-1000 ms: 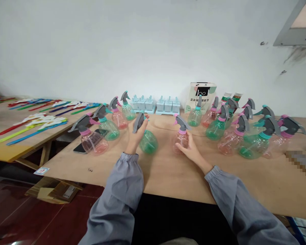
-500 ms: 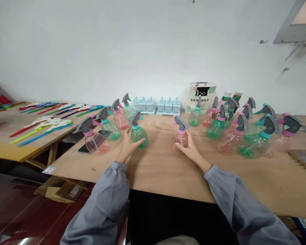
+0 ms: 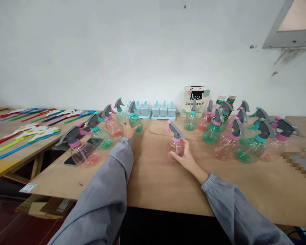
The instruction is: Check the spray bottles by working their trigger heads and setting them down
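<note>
The pink spray bottle [image 3: 175, 145] stands upright mid-table [image 3: 168, 180], its lower body cupped from the near side by the right hand [image 3: 185, 158], with the fingers curled around it. The green spray bottle [image 3: 135, 121] stands upright near the table's far edge, just beyond the left hand [image 3: 129, 131]. That hand is spread open at the bottle's base and grips nothing; contact cannot be confirmed.

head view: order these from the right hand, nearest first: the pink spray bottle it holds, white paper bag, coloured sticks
1. pink spray bottle, in the right hand, table centre.
2. white paper bag, back by the wall.
3. coloured sticks, far-left table.
</note>
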`<state>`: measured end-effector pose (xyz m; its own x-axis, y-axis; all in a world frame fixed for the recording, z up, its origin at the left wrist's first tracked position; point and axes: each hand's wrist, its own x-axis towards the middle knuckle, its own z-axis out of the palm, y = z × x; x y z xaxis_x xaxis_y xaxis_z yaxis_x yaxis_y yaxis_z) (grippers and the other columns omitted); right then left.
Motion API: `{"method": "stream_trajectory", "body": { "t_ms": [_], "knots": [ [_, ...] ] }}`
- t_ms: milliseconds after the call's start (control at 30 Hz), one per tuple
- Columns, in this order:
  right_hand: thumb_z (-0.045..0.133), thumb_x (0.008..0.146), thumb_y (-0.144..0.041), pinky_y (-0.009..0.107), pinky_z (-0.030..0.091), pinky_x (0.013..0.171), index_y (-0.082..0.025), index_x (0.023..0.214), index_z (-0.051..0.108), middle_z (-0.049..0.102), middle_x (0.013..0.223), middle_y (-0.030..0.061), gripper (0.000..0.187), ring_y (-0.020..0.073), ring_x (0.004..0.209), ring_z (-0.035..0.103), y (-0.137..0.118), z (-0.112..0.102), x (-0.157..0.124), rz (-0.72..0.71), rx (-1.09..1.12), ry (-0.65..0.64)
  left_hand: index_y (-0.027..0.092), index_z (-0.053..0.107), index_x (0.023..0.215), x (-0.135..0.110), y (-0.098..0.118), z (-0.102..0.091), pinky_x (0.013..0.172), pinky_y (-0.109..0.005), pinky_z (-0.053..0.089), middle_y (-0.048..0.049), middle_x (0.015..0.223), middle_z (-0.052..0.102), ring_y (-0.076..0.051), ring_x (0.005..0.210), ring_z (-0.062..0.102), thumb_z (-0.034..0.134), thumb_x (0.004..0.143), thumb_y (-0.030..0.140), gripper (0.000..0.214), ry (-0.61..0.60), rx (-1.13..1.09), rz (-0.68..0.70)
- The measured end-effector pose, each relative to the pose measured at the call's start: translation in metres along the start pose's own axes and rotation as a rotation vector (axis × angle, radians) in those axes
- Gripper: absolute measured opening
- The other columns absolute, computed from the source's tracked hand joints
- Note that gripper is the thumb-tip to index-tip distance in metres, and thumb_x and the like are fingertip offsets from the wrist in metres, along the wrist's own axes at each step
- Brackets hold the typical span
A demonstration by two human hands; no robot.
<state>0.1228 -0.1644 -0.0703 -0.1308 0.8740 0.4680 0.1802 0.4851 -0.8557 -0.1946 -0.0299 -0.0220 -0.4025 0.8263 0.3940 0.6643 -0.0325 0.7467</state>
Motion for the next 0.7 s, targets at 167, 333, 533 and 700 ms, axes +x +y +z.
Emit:
{"method": "stream_trajectory", "body": {
  "t_ms": [167,333,533,700],
  "knots": [
    [0.081,0.068,-0.056,0.052,0.04,0.117,-0.026,0.132,0.031,0.051,0.139,0.0153,0.086,0.0311,0.134,0.053,0.007,0.001,0.0,0.087,0.029,0.011,0.012,0.046,0.134,0.02,0.002,0.018,0.115,-0.05,0.034,-0.0257,0.145,0.044,-0.039,0.14,0.043,0.077,0.078,0.04,0.071,0.042,0.031,-0.039],
    [0.082,0.066,-0.056,0.052,0.038,0.118,-0.027,0.131,0.03,0.049,0.143,0.0156,0.088,0.0311,0.137,0.051,0.01,0.002,-0.001,0.141,0.091,-0.006,0.01,0.045,0.131,0.035,0.005,0.028,0.115,-0.05,0.034,-0.0275,0.143,0.044,-0.04,0.14,0.043,0.078,0.078,0.04,0.069,0.081,0.01,-0.049],
    [0.076,0.072,-0.062,0.053,0.036,0.119,-0.026,0.136,0.029,0.048,0.145,0.0169,0.088,0.0315,0.14,0.048,0.008,-0.001,-0.004,0.134,0.066,-0.044,0.012,0.044,0.128,0.008,0.027,0.029,0.115,-0.049,0.036,-0.0222,0.138,0.044,-0.035,0.134,0.043,0.073,0.081,0.055,0.071,0.246,-0.253,0.025],
    [0.052,0.092,-0.062,0.05,0.029,0.124,-0.025,0.146,0.027,0.041,0.154,0.0155,0.071,0.0266,0.148,0.038,0.003,-0.001,-0.007,0.073,0.019,-0.077,0.023,0.048,0.135,-0.091,0.069,0.016,0.11,-0.049,0.043,-0.0157,0.142,0.048,-0.03,0.129,0.052,0.056,0.087,0.065,0.065,-0.32,-0.502,0.352]
  ]
}}
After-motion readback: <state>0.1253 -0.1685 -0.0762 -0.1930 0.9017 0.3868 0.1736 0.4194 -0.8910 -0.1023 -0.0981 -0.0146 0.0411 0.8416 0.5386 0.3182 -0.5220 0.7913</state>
